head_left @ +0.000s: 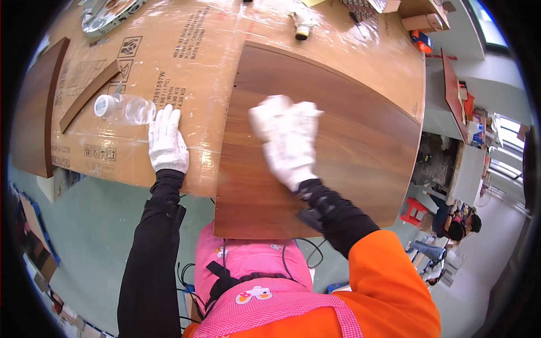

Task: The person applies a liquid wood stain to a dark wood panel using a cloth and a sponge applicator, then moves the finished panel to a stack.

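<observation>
A flat brown wood-grain panel (338,141) lies on a cardboard-covered table, its near edge reaching toward my pink apron. My right hand (290,149), in a white glove, presses down on the panel's left part. It is blurred by motion, and its fingers close over a bunched white cloth (287,112). Left of the panel, my left hand (168,141), also white-gloved, rests flat on the cardboard (197,112) with fingers stretched out. A clear plastic bottle with a white cap (125,109) lies on its side just beyond those fingertips.
A narrow brown strip (90,96) and another wood panel (39,112) are at the left. A roll of tape (110,16) sits at the far left, a small bottle with a dark cap (303,26) beyond the panel. People (457,224) and a red stool (414,212) are off right.
</observation>
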### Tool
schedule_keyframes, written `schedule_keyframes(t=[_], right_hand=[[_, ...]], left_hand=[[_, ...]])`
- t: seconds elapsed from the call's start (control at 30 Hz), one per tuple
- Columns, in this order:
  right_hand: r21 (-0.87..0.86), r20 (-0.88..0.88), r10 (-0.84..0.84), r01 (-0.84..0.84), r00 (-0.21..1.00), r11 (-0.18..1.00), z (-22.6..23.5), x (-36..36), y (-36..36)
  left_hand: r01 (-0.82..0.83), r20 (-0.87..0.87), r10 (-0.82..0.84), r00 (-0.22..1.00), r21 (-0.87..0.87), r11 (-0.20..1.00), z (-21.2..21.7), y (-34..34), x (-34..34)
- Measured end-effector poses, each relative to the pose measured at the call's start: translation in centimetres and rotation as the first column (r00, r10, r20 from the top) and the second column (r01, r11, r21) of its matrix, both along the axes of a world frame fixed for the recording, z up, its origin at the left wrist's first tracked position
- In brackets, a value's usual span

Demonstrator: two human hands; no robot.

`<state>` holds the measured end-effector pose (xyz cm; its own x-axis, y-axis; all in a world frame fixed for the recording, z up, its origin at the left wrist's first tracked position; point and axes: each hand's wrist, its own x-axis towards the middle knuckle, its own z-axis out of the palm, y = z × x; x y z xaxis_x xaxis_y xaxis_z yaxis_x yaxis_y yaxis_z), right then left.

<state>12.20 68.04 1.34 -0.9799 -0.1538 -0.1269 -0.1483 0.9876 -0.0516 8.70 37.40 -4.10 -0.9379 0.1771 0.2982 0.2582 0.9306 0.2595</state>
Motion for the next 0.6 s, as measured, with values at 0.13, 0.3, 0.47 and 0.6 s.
schedule_keyframes(t=[0.13, 0.3, 0.47, 0.6], right_hand=[[-0.654, 0.049, 0.255, -0.162, 0.966, 0.738, 1.0, -3.0, -11.3], [-0.976, 0.172, -0.179, 0.143, 0.969, -0.165, 1.0, -5.1, -15.0], [-0.996, -0.074, -0.518, -0.034, 0.852, 0.086, 2.6, -3.4, 3.6], [-0.458, -0.321, -0.682, 0.522, 0.657, 0.719, 3.4, 0.4, 18.8]], left_hand=[[-0.109, -0.038, 0.107, 0.994, -0.054, 0.993, -0.6, -0.2, 0.2], [-0.095, -0.128, 0.098, 0.987, 0.022, 0.995, -0.9, -0.3, 0.1], [-0.144, -0.018, 0.144, 0.989, -0.038, 0.989, -0.5, 0.0, 0.0], [-0.163, 0.021, 0.165, 0.986, -0.08, 0.983, -0.2, 0.3, -0.1]])
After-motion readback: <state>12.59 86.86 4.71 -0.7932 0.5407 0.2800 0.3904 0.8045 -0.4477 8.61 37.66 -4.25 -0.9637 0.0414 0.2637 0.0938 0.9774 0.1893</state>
